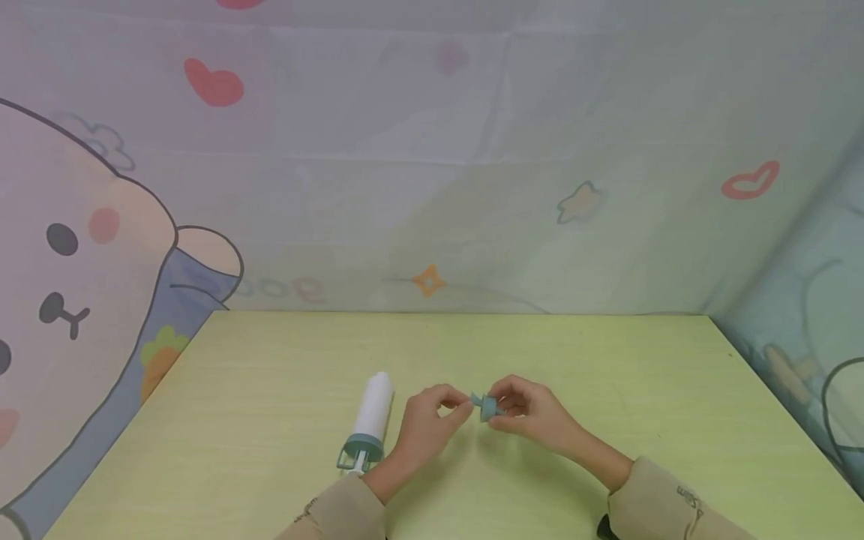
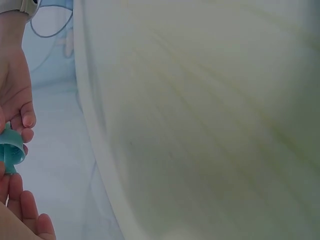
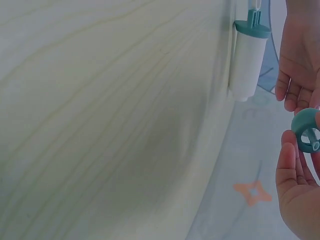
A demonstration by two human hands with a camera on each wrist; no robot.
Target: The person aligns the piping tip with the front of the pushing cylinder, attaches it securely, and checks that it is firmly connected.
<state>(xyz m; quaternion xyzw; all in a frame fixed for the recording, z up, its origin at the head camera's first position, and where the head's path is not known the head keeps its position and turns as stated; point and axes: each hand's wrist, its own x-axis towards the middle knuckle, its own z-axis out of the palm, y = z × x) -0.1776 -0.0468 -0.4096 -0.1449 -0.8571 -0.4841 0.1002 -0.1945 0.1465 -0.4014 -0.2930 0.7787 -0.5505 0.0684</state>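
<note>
Cap [image 1: 488, 409], teal, ring-shaped: held above the worktop [image 1: 270, 360], closer to its near edge than its far one. Suggested handling: steady the rim, work the stem [image 1: 475, 400] with light fingertip pressure, avoid skewing it. Position: between both hands; right hand [image 1: 543, 420] grips the rim, left hand [image 1: 427, 420] pinches the stem. White tube [image 1: 374, 405] lies left of the left hand, capped end toward the near edge.
</note>
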